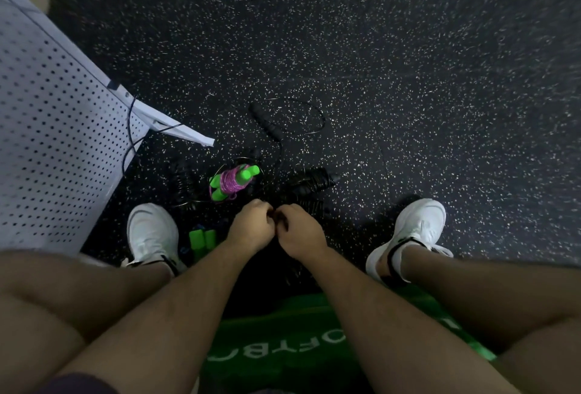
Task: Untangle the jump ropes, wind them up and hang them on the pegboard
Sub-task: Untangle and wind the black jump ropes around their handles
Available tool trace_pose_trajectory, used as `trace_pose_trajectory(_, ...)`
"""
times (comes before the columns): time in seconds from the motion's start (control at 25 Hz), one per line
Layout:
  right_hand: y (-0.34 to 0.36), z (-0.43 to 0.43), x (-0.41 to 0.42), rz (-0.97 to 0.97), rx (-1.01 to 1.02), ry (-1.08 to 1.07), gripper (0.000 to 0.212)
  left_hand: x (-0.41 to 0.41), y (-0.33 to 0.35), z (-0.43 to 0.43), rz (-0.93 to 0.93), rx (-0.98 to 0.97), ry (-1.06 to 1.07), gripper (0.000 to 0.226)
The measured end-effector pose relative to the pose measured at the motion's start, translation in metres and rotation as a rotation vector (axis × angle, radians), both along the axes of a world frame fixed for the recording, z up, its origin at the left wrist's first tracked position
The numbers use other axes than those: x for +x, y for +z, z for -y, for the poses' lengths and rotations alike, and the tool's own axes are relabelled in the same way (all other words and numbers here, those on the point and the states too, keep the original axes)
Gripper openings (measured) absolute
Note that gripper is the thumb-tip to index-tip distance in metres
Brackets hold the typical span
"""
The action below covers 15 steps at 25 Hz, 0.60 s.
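My left hand (pixel 251 227) and my right hand (pixel 300 230) meet knuckle to knuckle low over the floor, fingers curled, pinching something small and dark between them that I cannot make out. Just beyond them lies a wound jump rope with green handles and pink cord (pixel 234 182). A black rope with its handles (pixel 267 120) trails a thin loop farther out. More black coiled rope (pixel 311 184) lies to the right of the pink one. Another pair of green handles (pixel 202 241) sits by my left shoe. The white pegboard (pixel 47 142) stands at the left.
The floor is dark speckled rubber (pixel 408 79). The pegboard's white foot (pixel 176 129) juts out toward the ropes, with a black cord hanging over it. My white shoes (pixel 152 233) (pixel 415 230) flank the ropes. A pale wall edge runs along the top.
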State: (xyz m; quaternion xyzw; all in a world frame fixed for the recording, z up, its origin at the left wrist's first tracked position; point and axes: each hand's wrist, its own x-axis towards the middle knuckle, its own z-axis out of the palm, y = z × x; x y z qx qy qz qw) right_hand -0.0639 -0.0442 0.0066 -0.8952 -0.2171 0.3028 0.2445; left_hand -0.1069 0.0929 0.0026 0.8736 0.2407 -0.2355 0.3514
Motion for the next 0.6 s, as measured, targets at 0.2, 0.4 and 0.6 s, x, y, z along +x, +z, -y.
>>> trace_pose_trajectory(0.2,-0.019,-0.04,0.031,-0.041,-0.002,-0.033,0.038,0.015,-0.016,-0.026,0.157,0.287,0.214,0.03)
trace_pose_trajectory(0.4,-0.027,-0.084,0.051,-0.074,0.015,-0.062,0.049,0.029,-0.048,-0.083,0.058,0.38,0.203,0.092)
trace_pose_trajectory(0.6,-0.032,-0.1,0.054,-0.246,0.177,-0.229,0.073,0.043,-0.051,-0.093,-0.016,0.254,0.106,0.061)
